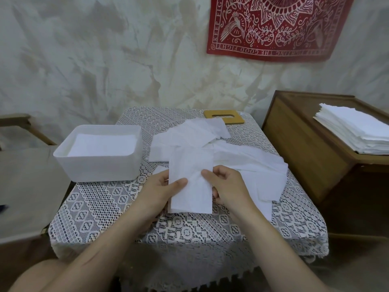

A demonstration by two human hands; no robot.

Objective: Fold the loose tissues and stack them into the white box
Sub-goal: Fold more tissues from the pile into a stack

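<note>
The folded tissue (pixel 190 182) is what I have in hand: a long, narrow white strip, its length running away from me, held over the middle of the table towards the near edge. My left hand (pixel 162 192) pinches its left side, thumb lying on top and fingers underneath. My right hand (pixel 228 186) grips the right side, thumb pressed on the top face near the middle and fingers curled behind the edge. The paper is slightly creased between the two thumbs.

Just behind and to the right of the strip lie the loose tissues (pixel 235 159), an untidy overlapping spread that reaches from the table's centre to its right edge and back towards the far edge. The white box (pixel 99 163) stands at the left edge, open on top, with flat white tissues (pixel 103 144) already lying inside it. I cannot tell how deep that layer goes.

At the far edge, partly under the spread, lies a flat wooden lid (pixel 229 120) with a slot in it. The table (pixel 101 209) is covered by a white lace cloth.

Off the table to the right stands a wooden cabinet (pixel 305 157) carrying a tall stack of tissues (pixel 355 131). A red patterned cloth (pixel 273 26) hangs on the wall behind, and a beige chair (pixel 27 178) sits to the left.
</note>
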